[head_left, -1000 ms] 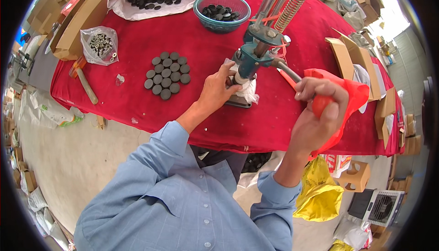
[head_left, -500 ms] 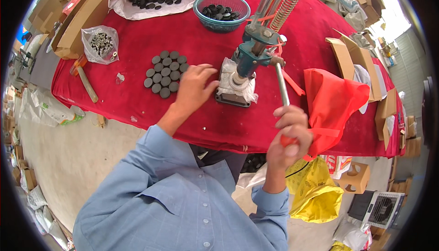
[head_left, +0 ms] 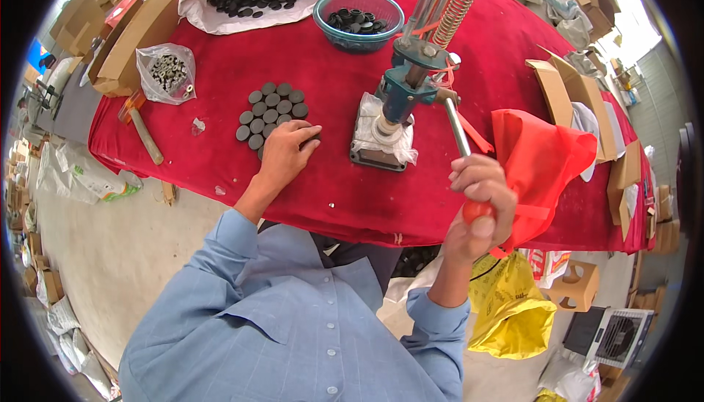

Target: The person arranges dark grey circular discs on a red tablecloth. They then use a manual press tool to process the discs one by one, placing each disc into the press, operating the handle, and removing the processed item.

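My right hand (head_left: 482,208) is wrapped around the lever (head_left: 457,129) of a green hand press (head_left: 412,83), with its red knob (head_left: 478,211) showing between the fingers. Wrapped in white plastic, the press base (head_left: 381,138) stands on the red cloth, and nothing of mine touches it. Left of the press, my left hand (head_left: 287,154) hovers at the near right side of a cluster of round black caps (head_left: 269,116), covering some of them. Its fingers and thumb point right with a gap between them, and I make out nothing held there.
Behind are a teal bowl (head_left: 358,39) and a white sack (head_left: 202,6), both holding black caps. At left lie a hammer (head_left: 147,138), a bag of small metal parts (head_left: 165,72) and a carton (head_left: 132,50). A red bag (head_left: 539,160) sits right of the lever.
My left hand has moved left, away from the press base to the caps. My right hand, still on the lever, has shifted slightly up and to the right.
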Action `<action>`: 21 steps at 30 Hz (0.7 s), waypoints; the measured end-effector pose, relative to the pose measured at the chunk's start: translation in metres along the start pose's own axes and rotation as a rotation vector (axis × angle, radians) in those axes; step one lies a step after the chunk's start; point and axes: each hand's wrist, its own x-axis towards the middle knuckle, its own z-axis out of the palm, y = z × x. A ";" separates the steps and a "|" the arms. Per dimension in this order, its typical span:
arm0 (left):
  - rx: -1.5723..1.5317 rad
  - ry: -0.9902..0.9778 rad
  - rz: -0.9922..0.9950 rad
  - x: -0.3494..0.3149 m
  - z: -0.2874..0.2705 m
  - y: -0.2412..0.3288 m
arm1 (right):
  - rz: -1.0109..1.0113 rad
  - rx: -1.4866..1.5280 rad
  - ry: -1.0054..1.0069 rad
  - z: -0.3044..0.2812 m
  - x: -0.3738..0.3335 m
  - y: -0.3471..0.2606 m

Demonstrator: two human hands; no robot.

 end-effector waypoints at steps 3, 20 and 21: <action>-0.202 -0.036 -0.098 0.019 0.008 0.039 | 0.098 0.017 -0.001 -0.003 0.041 -0.003; -0.331 0.008 0.003 0.060 0.068 0.075 | 0.221 0.059 0.064 0.002 0.074 0.001; -0.340 0.013 -0.005 0.058 0.069 0.071 | 0.181 0.098 0.010 0.001 0.064 -0.001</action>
